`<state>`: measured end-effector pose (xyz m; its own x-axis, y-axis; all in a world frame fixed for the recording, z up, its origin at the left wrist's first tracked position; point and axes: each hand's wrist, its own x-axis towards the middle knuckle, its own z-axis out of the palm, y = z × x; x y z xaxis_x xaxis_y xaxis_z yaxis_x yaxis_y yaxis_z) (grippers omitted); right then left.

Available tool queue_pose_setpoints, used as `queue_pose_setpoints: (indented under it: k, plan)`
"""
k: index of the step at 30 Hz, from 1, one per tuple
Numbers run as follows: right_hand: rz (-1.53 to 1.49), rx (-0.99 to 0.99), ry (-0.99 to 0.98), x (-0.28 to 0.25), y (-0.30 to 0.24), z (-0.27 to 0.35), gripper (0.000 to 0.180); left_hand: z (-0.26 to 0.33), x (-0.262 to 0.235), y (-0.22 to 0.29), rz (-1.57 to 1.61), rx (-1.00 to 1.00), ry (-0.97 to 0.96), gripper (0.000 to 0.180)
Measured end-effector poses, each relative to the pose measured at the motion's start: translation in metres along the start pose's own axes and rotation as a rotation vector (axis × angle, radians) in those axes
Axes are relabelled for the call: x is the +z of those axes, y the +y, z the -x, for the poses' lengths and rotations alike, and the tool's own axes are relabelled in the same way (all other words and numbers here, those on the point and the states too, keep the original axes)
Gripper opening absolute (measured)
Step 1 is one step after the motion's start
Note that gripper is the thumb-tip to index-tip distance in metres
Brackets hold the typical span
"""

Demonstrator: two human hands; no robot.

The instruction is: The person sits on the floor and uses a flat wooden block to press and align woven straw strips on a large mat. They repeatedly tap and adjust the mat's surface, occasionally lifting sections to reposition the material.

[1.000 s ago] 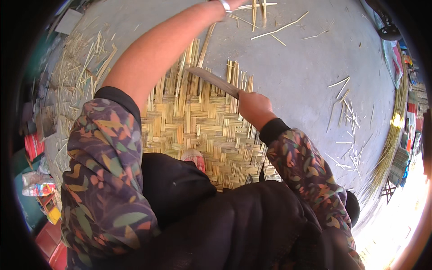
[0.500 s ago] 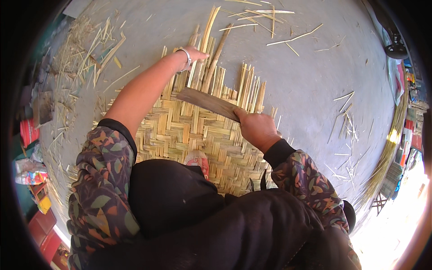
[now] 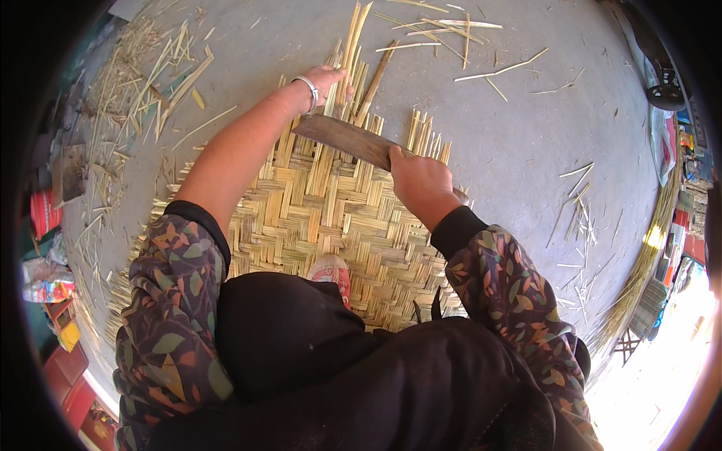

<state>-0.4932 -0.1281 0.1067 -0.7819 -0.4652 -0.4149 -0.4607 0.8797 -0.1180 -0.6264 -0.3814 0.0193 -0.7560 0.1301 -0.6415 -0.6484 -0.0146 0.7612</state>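
A woven mat (image 3: 301,199) of split cane or bamboo strips lies on the floor before me, with loose strip ends standing out from its far edge. My left hand (image 3: 327,83), with a silver bangle at the wrist, is closed around a few long upright strips (image 3: 355,34) there. In my right hand (image 3: 423,184) is a flat brown blade-shaped tool (image 3: 346,140); whether it is wood or dull metal I cannot tell. It lies slantwise across the base of the strips, its far end just below my left hand.
Cut strips (image 3: 466,37) lie scattered on the grey floor (image 3: 511,135) at the far side, and more litter (image 3: 177,83) at the left. A red-and-white shoe (image 3: 331,274) rests on the mat. Long stalks (image 3: 647,255) line the right side; a red chair (image 3: 71,376) stands lower left.
My right hand has carried the flat tool a little farther away and leftward, nearer my left hand. The left hand keeps its grip and has shifted slightly farther out.
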Motion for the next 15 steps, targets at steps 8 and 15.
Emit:
queue_pose_setpoints:
  k: [8, 15]
  plan:
    - [0.015, 0.059, -0.052, 0.019, -0.004, -0.011, 0.033, 0.016, 0.022, -0.028, -0.118, 0.184, 0.237, 0.027]
    - [-0.052, 0.065, 0.009, 0.022, -0.013, -0.013, 0.026, 0.065, 0.113, 0.040, -0.397, 0.285, 0.319, 0.037]
